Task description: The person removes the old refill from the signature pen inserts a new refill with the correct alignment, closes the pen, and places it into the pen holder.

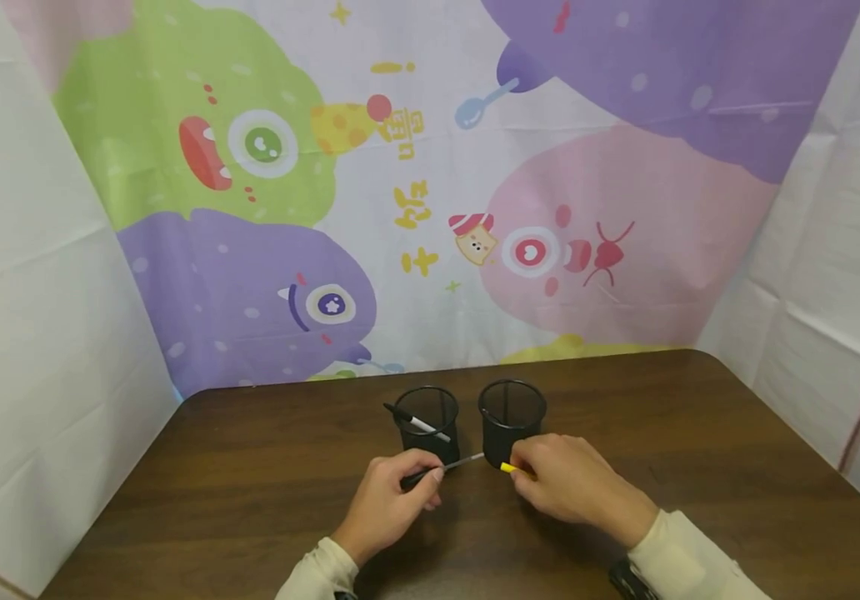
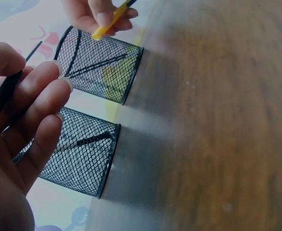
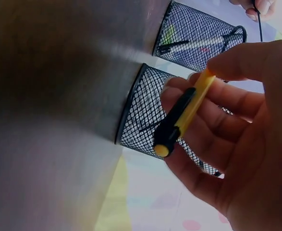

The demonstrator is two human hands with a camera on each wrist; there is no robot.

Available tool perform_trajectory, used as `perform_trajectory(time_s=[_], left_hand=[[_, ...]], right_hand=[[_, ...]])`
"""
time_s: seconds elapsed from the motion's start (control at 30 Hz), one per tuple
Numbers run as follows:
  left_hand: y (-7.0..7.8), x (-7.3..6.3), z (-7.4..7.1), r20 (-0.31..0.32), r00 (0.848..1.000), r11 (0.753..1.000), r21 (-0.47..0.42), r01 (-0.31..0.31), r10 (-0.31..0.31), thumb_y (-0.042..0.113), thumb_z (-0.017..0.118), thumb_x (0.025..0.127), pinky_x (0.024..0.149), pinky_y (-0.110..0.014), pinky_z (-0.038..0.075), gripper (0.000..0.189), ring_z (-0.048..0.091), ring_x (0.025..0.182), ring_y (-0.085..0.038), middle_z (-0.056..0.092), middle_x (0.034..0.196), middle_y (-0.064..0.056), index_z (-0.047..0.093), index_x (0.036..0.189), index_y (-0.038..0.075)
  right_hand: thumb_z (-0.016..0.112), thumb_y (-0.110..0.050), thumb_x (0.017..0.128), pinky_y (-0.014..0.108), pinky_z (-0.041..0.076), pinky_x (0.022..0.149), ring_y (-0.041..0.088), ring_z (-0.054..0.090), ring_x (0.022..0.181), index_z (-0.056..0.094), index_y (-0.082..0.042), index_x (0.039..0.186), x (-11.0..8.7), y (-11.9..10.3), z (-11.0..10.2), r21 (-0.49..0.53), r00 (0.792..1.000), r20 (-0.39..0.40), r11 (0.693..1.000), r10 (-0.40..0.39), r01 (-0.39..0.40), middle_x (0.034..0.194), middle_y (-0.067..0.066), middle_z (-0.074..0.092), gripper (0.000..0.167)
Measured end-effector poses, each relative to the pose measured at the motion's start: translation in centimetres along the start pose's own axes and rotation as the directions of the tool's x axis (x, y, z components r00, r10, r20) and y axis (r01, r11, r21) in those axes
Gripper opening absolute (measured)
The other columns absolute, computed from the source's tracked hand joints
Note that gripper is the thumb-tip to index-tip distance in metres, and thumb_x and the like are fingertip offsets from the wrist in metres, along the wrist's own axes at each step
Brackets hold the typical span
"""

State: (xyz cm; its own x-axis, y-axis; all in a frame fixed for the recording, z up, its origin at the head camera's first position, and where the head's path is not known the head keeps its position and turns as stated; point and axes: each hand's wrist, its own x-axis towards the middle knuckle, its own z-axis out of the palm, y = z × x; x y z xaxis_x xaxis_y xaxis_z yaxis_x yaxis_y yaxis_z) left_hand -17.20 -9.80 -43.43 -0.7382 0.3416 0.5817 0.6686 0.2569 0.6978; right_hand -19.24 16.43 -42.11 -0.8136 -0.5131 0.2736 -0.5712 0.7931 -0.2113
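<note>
Yellow-black implement point(image 3: 197, 102) pinched in right hand point(image 1: 568, 477); slim dark tool point(image 1: 414, 479) in left hand point(image 1: 388, 498); yellow Chinese characters point(image 1: 420, 262) on backdrop point(image 1: 441, 333).

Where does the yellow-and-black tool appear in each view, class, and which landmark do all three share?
Head: only the yellow end of the tool shows, lower part, just right of centre, in the right grip.
Left wrist: tool at the top edge, left of centre.
Right wrist: tool near centre, slightly right.
Shared landmark: the two mesh cups.

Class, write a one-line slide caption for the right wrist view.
Right hand holding a yellow-and-black tool near two black mesh cups.
</note>
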Motion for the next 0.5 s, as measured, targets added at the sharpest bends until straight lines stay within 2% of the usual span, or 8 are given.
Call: perform_trajectory(time_s=[0.1, 0.5], left_hand=[[0.58, 0.08, -0.19, -0.001, 1.000, 1.000, -0.007, -0.012, 0.012, -0.008, 0.066, 0.090, 0.054, -0.023, 0.055, 0.013, 0.065, 0.055, -0.013, 0.068, 0.066, -0.007, 0.069, 0.092, 0.004], [0.77, 0.01, -0.38, 0.014, 1.000, 1.000, -0.008, 0.024, -0.024, -0.008, 0.067, 0.090, 0.055, -0.026, 0.056, 0.013, 0.066, 0.055, -0.016, 0.068, 0.066, -0.007, 0.069, 0.091, 0.004]], right_hand=[[0.070, -0.022, 0.087, 0.026, 0.040, 0.050, 0.003, 0.044, 0.056, 0.062, -0.025, 0.076, 0.05, 0.15, -0.18, -0.012, 1.000, 0.019, 1.000, 0.015, -0.015, 0.066, -0.017, 0.050, 0.014], [0.071, -0.020, 0.090, 0.028, 0.041, 0.050, 0.004, 0.045, 0.056, 0.063, -0.023, 0.077, 0.03, 0.19, -0.09, -0.001, 0.997, 0.067, 1.000, 0.028, -0.028, 0.068, -0.014, 0.053, 0.014]])
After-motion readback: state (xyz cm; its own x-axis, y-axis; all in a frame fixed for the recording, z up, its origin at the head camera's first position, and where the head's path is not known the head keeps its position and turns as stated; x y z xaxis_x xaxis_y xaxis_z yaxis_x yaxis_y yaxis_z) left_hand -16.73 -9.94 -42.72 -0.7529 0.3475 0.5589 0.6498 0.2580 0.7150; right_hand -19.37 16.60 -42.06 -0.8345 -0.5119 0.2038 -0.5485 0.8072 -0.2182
